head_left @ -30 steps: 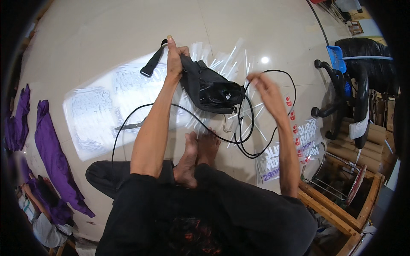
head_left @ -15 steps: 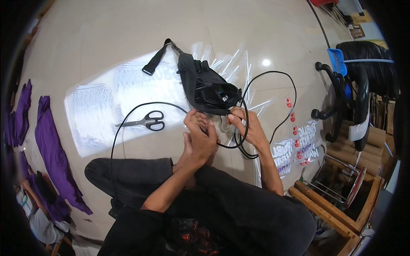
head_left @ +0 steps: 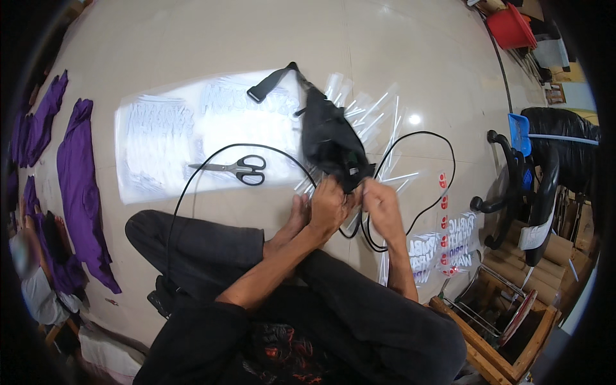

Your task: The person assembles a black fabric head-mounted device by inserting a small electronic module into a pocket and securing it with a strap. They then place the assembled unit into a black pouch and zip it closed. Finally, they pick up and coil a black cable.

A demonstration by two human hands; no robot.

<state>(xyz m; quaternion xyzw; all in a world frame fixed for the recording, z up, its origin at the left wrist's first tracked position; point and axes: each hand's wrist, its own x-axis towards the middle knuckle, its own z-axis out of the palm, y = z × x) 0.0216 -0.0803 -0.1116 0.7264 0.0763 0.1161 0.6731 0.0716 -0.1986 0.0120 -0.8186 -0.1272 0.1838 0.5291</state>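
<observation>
Locate black pouch [head_left: 328, 131] just above frame centre | Note left hand [head_left: 329, 205] and right hand [head_left: 382, 199] close together, apparently clamped on lower end | Treat as light, limp; grasp by edge or strap [head_left: 273, 83]

The person wears a black T-shirt [head_left: 237, 333] with a printed design [head_left: 282, 353] on the front, worked in red and pale grey tangled lines too fine to make out. The left sleeve [head_left: 208, 327] is plain black and loose, ending around the elbow, so the left forearm [head_left: 273, 273] is bare; the right forearm [head_left: 401, 269] is bare too. The charcoal trousers [head_left: 199, 240] look softly faded, the left leg finishing in a straight hem. The 2 hands are ungloved.
</observation>
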